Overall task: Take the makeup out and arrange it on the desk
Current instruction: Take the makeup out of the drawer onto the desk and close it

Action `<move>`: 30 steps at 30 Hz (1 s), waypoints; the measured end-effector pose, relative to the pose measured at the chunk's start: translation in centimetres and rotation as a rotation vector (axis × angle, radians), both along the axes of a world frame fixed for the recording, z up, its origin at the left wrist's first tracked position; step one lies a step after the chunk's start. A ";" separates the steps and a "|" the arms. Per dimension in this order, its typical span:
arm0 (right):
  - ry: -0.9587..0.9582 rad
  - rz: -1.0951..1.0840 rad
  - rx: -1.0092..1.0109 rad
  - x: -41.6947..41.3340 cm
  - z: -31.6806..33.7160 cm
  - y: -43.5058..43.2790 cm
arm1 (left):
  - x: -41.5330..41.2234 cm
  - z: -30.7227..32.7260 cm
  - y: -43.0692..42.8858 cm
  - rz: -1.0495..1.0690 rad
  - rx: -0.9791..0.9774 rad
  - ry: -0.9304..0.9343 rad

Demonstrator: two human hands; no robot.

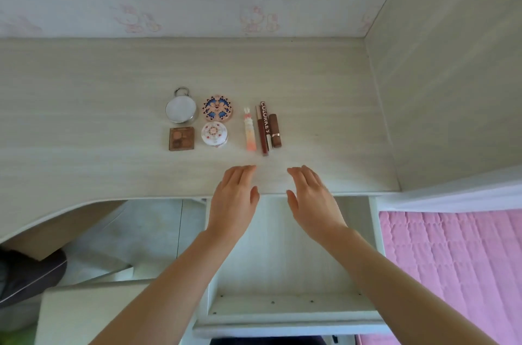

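Note:
Makeup lies in neat rows on the pale wooden desk [84, 118]. At the left sit a round silver compact [181, 109], a patterned round compact [217, 108], a brown eyeshadow palette [181, 138] and a white round compact [214, 133]. To their right lie a pink-orange tube [250, 132], a thin pencil [258, 118], a dark red lip gloss [264, 129] and a brown lipstick [275, 130]. My left hand [234, 200] and right hand [313, 203] hover over the desk's front edge, fingers relaxed, holding nothing, just short of the tubes.
An open white drawer [282, 308] stands out below the desk edge, under my forearms. A pink quilted bed [452, 260] is at the right. A side panel [452, 90] closes the desk on the right. A dark slipper [31, 274] sits on the floor at the left.

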State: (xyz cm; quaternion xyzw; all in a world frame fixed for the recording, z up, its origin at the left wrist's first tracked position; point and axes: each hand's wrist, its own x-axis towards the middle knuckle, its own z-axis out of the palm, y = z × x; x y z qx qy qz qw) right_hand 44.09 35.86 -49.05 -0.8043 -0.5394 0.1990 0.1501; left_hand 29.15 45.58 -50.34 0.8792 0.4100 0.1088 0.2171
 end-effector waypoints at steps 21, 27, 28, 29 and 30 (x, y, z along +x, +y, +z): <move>0.040 0.264 -0.411 -4.3 -7.3 -22.4 | -8.2 -7.0 -23.2 -0.158 -0.325 0.360; -0.044 0.328 -0.451 -5.0 -9.5 -24.1 | -8.7 -8.3 -23.6 -0.211 -0.202 0.457; -0.054 0.328 -0.434 -5.0 -9.6 -24.2 | -8.8 -8.5 -23.6 -0.214 -0.166 0.463; -0.062 0.327 -0.421 -5.0 -9.7 -24.3 | -8.9 -8.8 -23.5 -0.213 -0.129 0.461; -0.068 0.329 -0.419 -5.0 -9.6 -24.3 | -8.9 -8.8 -23.5 -0.218 -0.097 0.460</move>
